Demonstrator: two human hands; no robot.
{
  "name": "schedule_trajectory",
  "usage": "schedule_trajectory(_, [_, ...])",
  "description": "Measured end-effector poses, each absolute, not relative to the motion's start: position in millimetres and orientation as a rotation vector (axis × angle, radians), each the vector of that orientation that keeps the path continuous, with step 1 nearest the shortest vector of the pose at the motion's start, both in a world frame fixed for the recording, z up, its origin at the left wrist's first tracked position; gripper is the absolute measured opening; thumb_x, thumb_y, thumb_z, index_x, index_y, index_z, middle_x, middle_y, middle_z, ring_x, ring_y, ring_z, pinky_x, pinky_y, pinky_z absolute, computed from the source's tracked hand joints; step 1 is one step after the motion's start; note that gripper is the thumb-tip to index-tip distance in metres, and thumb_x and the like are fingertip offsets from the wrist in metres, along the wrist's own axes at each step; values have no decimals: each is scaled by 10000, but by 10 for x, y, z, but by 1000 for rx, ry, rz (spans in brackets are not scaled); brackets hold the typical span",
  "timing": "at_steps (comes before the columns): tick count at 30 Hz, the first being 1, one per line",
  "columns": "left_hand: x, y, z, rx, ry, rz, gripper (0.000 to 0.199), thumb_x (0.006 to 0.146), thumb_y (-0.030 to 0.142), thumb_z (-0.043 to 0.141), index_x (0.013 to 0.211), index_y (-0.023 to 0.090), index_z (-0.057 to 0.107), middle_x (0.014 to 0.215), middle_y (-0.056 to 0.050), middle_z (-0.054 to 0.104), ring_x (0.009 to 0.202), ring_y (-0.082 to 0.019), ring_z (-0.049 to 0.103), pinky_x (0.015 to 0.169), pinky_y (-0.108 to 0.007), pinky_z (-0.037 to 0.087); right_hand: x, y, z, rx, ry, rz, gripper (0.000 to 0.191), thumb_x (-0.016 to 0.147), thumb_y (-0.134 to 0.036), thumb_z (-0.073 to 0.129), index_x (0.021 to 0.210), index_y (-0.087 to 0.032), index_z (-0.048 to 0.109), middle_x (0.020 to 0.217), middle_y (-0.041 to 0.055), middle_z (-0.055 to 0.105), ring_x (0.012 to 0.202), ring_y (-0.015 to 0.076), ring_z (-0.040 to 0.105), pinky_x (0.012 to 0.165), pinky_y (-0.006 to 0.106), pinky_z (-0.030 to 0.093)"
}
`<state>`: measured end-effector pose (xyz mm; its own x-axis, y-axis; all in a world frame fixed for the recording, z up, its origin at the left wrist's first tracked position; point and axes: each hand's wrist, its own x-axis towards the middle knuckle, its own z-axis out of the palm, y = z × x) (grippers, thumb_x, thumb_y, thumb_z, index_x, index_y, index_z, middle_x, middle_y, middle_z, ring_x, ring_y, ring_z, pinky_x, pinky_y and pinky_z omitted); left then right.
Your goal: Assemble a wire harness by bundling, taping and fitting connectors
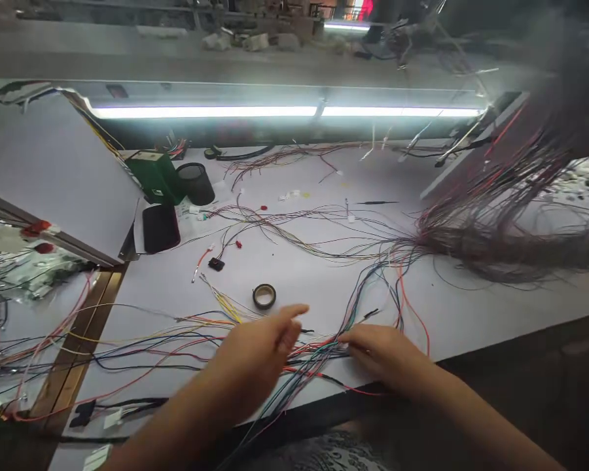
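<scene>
A loose bundle of coloured wires (pixel 324 353) runs across the front of the white worktop, with red, green, blue, white and black strands. My left hand (pixel 262 350) is over the bundle, its index finger stretched out and apart from the more bent fingers beside it; the wires pass beneath, partly hidden by the palm. To its right, my right hand (pixel 380 347) has thumb and fingertips closed on wires at the bundle's edge. A roll of black tape (pixel 264 296) lies just beyond my left hand.
A black connector (pixel 216 263) and thin wires (pixel 294 229) lie farther back. A dark wire mass (pixel 495 245) is on the right. A green box (pixel 154 176), black cup (pixel 195 183) and dark phone-like slab (pixel 161 227) stand back left. White connectors (pixel 112 418) lie front left.
</scene>
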<state>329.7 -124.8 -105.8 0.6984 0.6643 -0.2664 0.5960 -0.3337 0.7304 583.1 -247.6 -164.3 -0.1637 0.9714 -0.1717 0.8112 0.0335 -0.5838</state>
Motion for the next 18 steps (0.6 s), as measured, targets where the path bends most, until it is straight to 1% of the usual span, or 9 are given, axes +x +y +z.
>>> schedule_trajectory(1, [3418, -1388, -1083, 2167, 911, 2, 389, 952, 464, 364, 1250, 323, 571, 973, -62, 700, 861, -249, 651, 755, -380, 492, 5758, -2542, -1663, -1799, -2024, 859, 269, 941, -250, 440, 1087, -264, 666, 937, 25, 714, 849, 175, 654, 759, 297, 495])
schedule_trajectory(3, [3645, -1585, -1211, 2367, 843, -171, 333, 944, 410, 396, 1166, 274, 604, 960, -74, 692, 847, -274, 663, 737, -398, 496, 5668, -2617, -1688, -1785, -1938, 872, 253, 955, -272, 442, 1046, -263, 678, 908, 22, 714, 832, 168, 653, 754, 283, 491])
schedule_trajectory(6, [3876, -1663, -1457, 2516, 897, -375, 255, 868, 381, 539, 1042, 208, 609, 971, -83, 654, 820, -288, 671, 670, -368, 500, 5699, -2665, -1710, -1833, -1782, 831, 245, 959, -301, 450, 1016, -244, 681, 912, 32, 714, 840, 175, 653, 769, 287, 491])
schedule_trajectory(8, [3946, -1625, -1572, 2552, 934, -444, 217, 834, 328, 574, 1002, 193, 603, 993, -82, 631, 824, -285, 673, 652, -350, 491, 5779, -2696, -1732, -1849, -1724, 807, 233, 951, -289, 463, 1024, -238, 678, 933, 30, 714, 867, 176, 653, 789, 290, 491])
schedule_trajectory(11, [3968, -1561, -1639, 2558, 892, -460, 149, 835, 253, 530, 949, 198, 608, 1002, -72, 621, 818, -266, 671, 647, -339, 469, 5888, -2748, -1766, -1844, -1673, 813, 215, 941, -270, 479, 1018, -237, 677, 956, 17, 712, 895, 169, 650, 814, 285, 488])
schedule_trajectory(14, [3942, -1547, -1621, 2515, 877, -374, 133, 848, 223, 481, 882, 215, 610, 992, -47, 630, 810, -228, 659, 647, -307, 429, 5969, -2773, -1773, -1847, -1599, 830, 212, 934, -273, 485, 1015, -241, 678, 977, 15, 710, 913, 169, 649, 830, 286, 490])
schedule_trajectory(16, [3915, -1553, -1586, 2449, 905, -277, 139, 868, 229, 455, 862, 226, 595, 963, -28, 645, 807, -205, 646, 653, -288, 398, 6032, -2767, -1768, -1872, -1519, 816, 215, 929, -290, 485, 1006, -244, 680, 975, 20, 709, 909, 178, 649, 829, 295, 495])
schedule_trajectory(18, [3891, -1557, -1551, 2350, 946, -227, 162, 905, 273, 417, 868, 233, 570, 873, -17, 665, 787, -201, 635, 647, -279, 369, 6107, -2744, -1770, -1920, -1419, 786, 223, 921, -312, 483, 1001, -243, 680, 975, 30, 707, 901, 192, 651, 826, 316, 502])
